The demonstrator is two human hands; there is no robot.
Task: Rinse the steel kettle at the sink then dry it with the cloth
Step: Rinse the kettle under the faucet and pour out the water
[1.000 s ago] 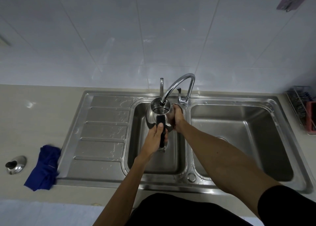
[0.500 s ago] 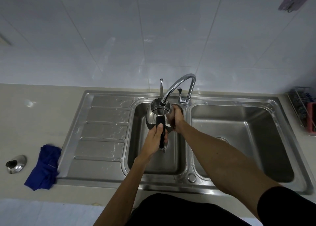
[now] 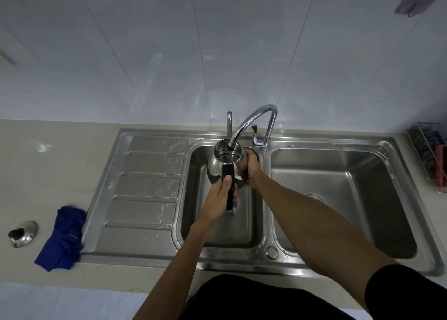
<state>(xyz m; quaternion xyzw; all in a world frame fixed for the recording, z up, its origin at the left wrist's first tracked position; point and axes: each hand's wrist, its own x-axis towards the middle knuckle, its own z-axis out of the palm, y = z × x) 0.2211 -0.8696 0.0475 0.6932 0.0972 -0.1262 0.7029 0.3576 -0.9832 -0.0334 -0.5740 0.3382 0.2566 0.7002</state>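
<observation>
The steel kettle (image 3: 217, 161) is held upright over the left sink basin (image 3: 198, 198), its open mouth right under the curved tap spout (image 3: 251, 118). My left hand (image 3: 219, 196) grips its black handle from the near side. My right hand (image 3: 249, 168) is wrapped against the kettle's right flank. Water shows inside the kettle. A crumpled blue cloth (image 3: 61, 237) lies on the counter left of the drainboard, with the kettle's steel lid (image 3: 23, 232) beside it.
The ribbed drainboard (image 3: 145, 189) is wet. The right basin (image 3: 350, 198) holds nothing. A wire rack (image 3: 428, 155) with a red item stands at the counter's right edge. A tiled wall rises behind the sink.
Nothing has visibly moved; both hands keep the kettle steady under the spout.
</observation>
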